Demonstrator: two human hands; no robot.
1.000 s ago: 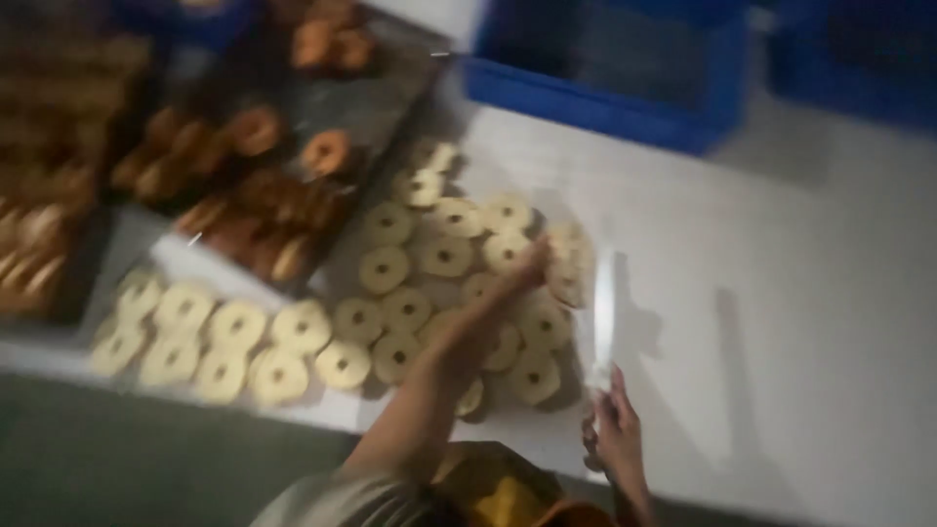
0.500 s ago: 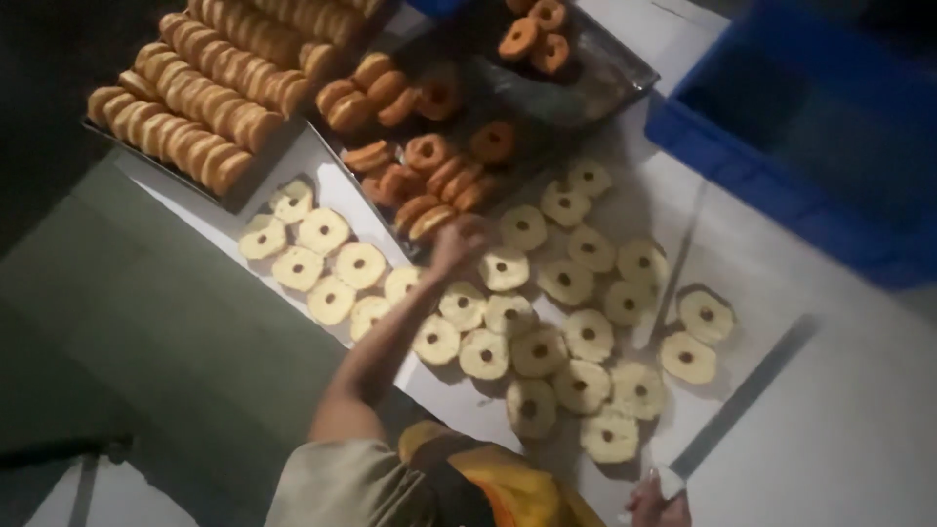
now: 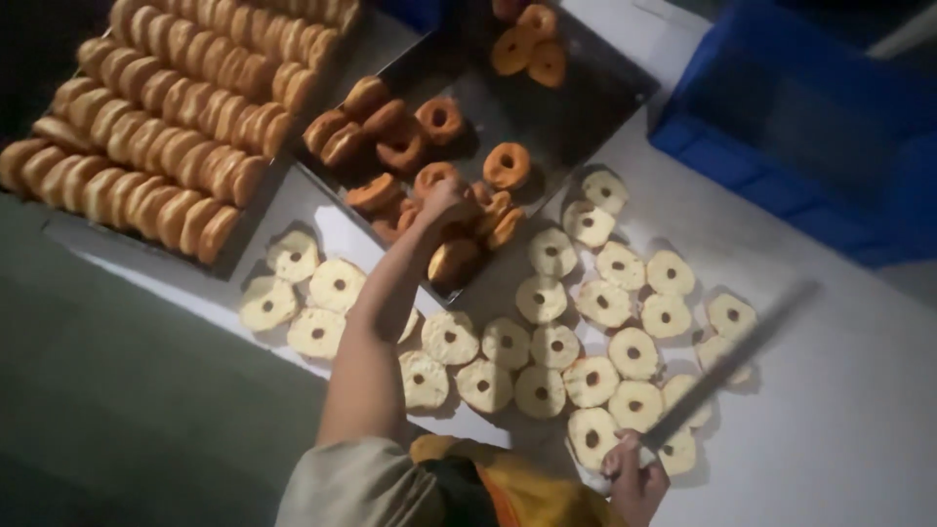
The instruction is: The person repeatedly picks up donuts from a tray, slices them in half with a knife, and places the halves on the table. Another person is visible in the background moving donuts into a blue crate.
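Observation:
My left hand (image 3: 441,202) reaches out over the dark metal tray (image 3: 586,98) and closes around a brown doughnut in the pile of whole doughnuts (image 3: 410,146). Low at the right, my right hand (image 3: 632,478) grips the handle of a long knife (image 3: 727,363), whose blade slants up to the right above the cut pieces. Several pale doughnut halves (image 3: 556,346), cut side up with a hole in each, lie spread on the white table (image 3: 830,429) between my two hands.
A second tray at the upper left holds tight rows of whole doughnuts (image 3: 166,127). A blue plastic crate (image 3: 810,127) stands at the upper right. The table's near edge (image 3: 195,303) runs diagonally at the left, with dark floor below it.
My left hand has moved from the cut halves up to the doughnut pile on the tray. The view has swung left. The knife stays held in my right hand.

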